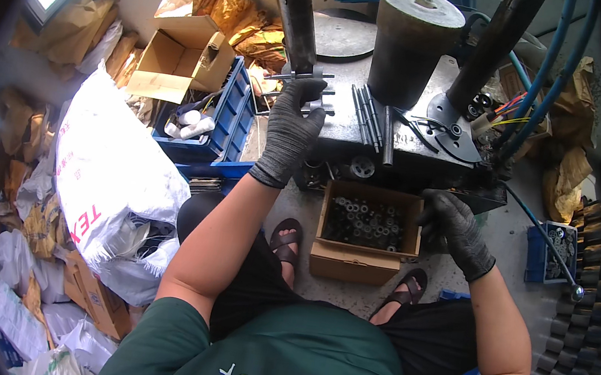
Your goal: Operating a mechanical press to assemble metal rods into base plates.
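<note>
My left hand (pixel 292 137), in a grey knit glove, is raised to the left front of the metal machine bed. Its fingers are curled in among short metal pins (pixel 320 93) at the foot of the left steel post (pixel 293 16); what they grip is hidden. My right hand (pixel 456 231), in a dark glove, hangs just right of an open cardboard box (pixel 355 263). Its fingers are bent inward, and anything inside them is out of sight. Small metal rings (pixel 372 223) and dark pieces lie in that box, on the floor between my feet.
A thick steel cylinder (pixel 414 47) stands on the machine bed (pixel 358 70), with several rods (pixel 367 117) and a slotted plate (pixel 459 136) near it. Blue hoses (pixel 559 70) hang at right. Stacked dark metal parts (pixel 596 302), a blue crate (pixel 237 122) and a white sack (pixel 108 177) flank me.
</note>
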